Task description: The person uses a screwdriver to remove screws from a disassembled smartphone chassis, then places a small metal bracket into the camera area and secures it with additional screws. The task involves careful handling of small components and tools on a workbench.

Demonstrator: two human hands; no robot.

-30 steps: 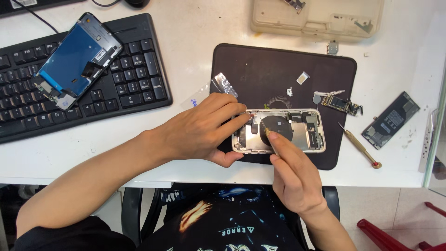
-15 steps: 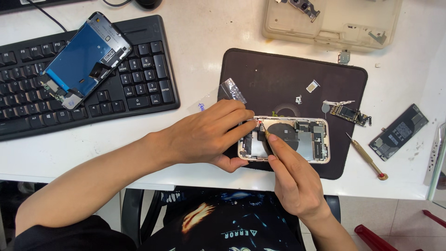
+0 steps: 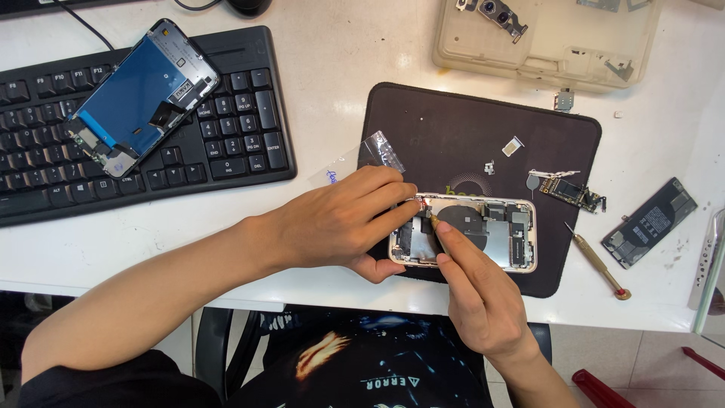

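Observation:
An opened phone housing (image 3: 498, 236) with a round dark coil lies on the near edge of a dark mat (image 3: 453, 125). My left hand (image 3: 340, 223) grips the housing's left end, fingers over its top edge and thumb below. Coming in from below, my right hand (image 3: 479, 302) pinches a thin tool with a yellowish tip (image 3: 433, 217). The tip rests inside the housing, just left of the coil.
A black keyboard (image 3: 242, 136) at the left carries a detached phone screen (image 3: 140, 94). On the mat lie a logic board (image 3: 570, 189), a small tray part (image 3: 513, 146) and a clear bag (image 3: 381, 151). A screwdriver (image 3: 600, 264), a battery (image 3: 649, 223) and a beige parts tray (image 3: 544, 45) lie right and behind.
My right hand's tool tip has shifted from over the round coil to the housing's left part. My left hand keeps its grip. The view has drifted slightly.

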